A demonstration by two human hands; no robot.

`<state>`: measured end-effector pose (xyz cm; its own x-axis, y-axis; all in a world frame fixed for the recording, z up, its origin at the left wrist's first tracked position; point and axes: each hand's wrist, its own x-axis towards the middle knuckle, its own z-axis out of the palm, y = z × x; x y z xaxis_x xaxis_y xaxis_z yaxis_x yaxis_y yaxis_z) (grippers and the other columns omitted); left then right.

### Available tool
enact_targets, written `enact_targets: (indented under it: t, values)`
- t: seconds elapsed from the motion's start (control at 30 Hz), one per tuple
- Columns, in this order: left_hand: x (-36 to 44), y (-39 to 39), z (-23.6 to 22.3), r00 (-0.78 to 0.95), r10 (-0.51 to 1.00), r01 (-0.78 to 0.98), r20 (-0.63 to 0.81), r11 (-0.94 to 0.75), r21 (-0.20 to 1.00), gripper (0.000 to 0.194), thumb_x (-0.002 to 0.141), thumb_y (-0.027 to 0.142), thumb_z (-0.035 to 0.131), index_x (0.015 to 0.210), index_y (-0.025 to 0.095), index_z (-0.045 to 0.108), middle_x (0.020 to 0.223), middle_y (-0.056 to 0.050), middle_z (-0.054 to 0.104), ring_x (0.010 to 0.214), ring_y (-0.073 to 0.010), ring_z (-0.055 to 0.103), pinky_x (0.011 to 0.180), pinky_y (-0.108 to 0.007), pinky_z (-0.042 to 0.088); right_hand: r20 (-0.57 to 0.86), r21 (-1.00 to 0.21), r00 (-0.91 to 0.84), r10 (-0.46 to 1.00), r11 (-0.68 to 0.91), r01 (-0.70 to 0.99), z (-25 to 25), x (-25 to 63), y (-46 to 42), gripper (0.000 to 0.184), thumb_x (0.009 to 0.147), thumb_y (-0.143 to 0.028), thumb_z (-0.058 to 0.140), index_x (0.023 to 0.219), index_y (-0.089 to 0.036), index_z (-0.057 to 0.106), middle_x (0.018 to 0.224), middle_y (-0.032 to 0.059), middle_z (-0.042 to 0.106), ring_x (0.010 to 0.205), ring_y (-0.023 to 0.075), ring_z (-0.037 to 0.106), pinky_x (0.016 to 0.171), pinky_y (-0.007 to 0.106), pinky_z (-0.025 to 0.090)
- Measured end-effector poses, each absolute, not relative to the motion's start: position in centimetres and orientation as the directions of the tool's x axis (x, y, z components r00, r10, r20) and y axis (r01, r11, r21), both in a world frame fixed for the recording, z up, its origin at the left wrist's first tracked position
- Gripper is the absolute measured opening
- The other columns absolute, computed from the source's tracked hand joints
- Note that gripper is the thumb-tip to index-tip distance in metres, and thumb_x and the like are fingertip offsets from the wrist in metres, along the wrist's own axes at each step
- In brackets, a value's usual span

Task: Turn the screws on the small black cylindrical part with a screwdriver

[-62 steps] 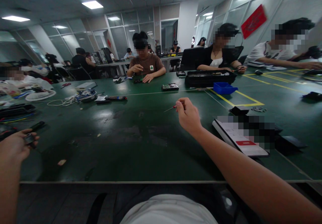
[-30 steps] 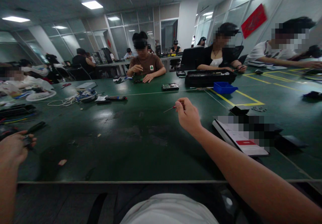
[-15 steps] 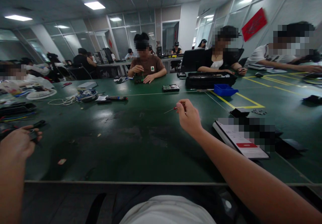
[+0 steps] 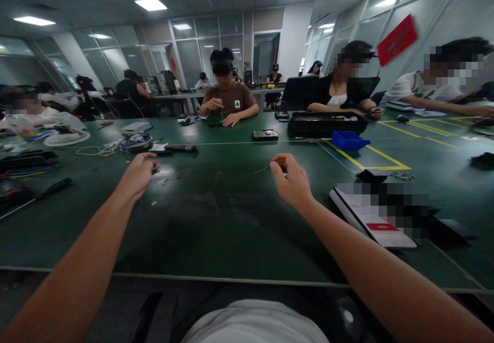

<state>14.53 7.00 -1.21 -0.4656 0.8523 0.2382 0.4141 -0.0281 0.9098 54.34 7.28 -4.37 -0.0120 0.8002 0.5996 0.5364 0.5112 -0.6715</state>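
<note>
My right hand is closed around a small screwdriver. Its thin shaft points left over the green table, and a bit of red handle shows at the fingertips. Across from it, my left hand is raised above the table with curled fingers. A small dark thing shows at those fingertips, too small to name. Just beyond the left hand lies a dark rod-shaped tool. A long black-handled screwdriver rests at the far left.
A hard drive lies beyond my right hand. Farther right are a blue bin, a long black case and an open notebook. Cables lie at the left. A co-worker sits opposite, with others around the table.
My left hand has moved right and forward, from the far left to over the table. The long black-handled screwdriver now lies apart from it. My right hand stays almost still.
</note>
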Motion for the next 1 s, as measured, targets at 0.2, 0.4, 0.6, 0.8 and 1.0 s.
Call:
enact_targets:
  t: [0.2,0.4,0.6,0.8,1.0]
  values:
    - [25.4,8.9,-1.3,-0.156,0.975,0.189,0.159,-0.129,0.974,0.029,0.069,0.019,0.05,0.096,0.016,0.059,0.078,-0.004,0.059,0.071,-0.0172,0.057,0.072,-0.031,0.044,0.579,-0.664,-0.036,0.815,0.496,0.559,-4.2,54.3,7.2,0.025,0.093,-0.044,0.054,0.09,-0.021,0.063,0.078,0.0043,0.07,0.07,0.0196,0.063,0.068,0.034,0.044]
    - [33.3,9.2,-4.6,0.087,0.984,0.471,0.154,-0.176,0.864,0.051,0.066,0.009,0.062,0.116,0.02,0.057,0.103,-0.01,0.066,0.088,-0.022,0.061,0.077,-0.036,0.046,0.571,-0.656,-0.05,0.819,0.493,0.572,-4.0,54.2,6.8,0.028,0.092,-0.045,0.055,0.079,-0.022,0.062,0.07,0.0024,0.069,0.063,0.0179,0.06,0.062,0.032,0.041]
    - [34.5,9.2,-7.5,0.257,0.928,0.543,0.27,-0.37,0.754,0.033,0.076,0.01,0.068,0.108,0.02,0.067,0.113,-0.009,0.069,0.105,-0.025,0.063,0.098,-0.042,0.046,0.577,-0.731,0.016,0.817,0.508,0.456,-4.0,54.1,6.6,0.021,0.093,-0.039,0.053,0.088,-0.022,0.063,0.072,0.002,0.069,0.067,0.0185,0.065,0.064,0.032,0.046]
    - [33.8,8.5,-7.6,0.277,0.915,0.539,0.293,-0.4,0.741,0.039,0.078,0.01,0.069,0.115,0.022,0.069,0.115,-0.008,0.071,0.108,-0.0255,0.064,0.103,-0.044,0.045,0.573,-0.766,-0.01,0.82,0.54,0.349,-4.4,53.9,6.6,0.021,0.093,-0.04,0.055,0.096,-0.022,0.064,0.083,0.0039,0.073,0.077,0.02,0.07,0.073,0.035,0.052]
    - [33.9,8.2,-7.4,0.268,0.906,0.547,0.326,-0.422,0.723,0.035,0.08,0.017,0.072,0.115,0.022,0.071,0.116,-0.008,0.072,0.111,-0.0271,0.064,0.103,-0.044,0.045,0.58,-0.735,-0.02,0.814,0.534,0.418,-4.5,53.8,6.8,0.02,0.093,-0.039,0.054,0.093,-0.021,0.063,0.083,0.0052,0.074,0.077,0.0209,0.07,0.071,0.035,0.051]
